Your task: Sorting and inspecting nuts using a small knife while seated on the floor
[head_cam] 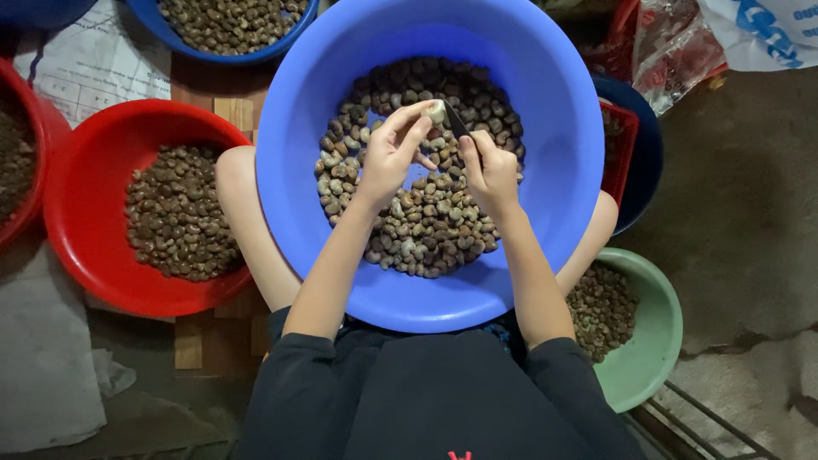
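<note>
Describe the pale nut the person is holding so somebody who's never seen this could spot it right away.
Start at the big blue basin on the person's lap, heaped with brown nuts. Above that heap the left hand pinches one nut at its fingertips, touched by the dark blade in the right hand. It alone is creamy white.

Centre: large blue plastic basin rests on the person's lap, brown nuts heaped inside.
Above the heap: left hand pinching a pale kernel, right hand just beside it with a small dark blade.
Left: red plastic basin.
Right, lower: green plastic bowl.
</note>
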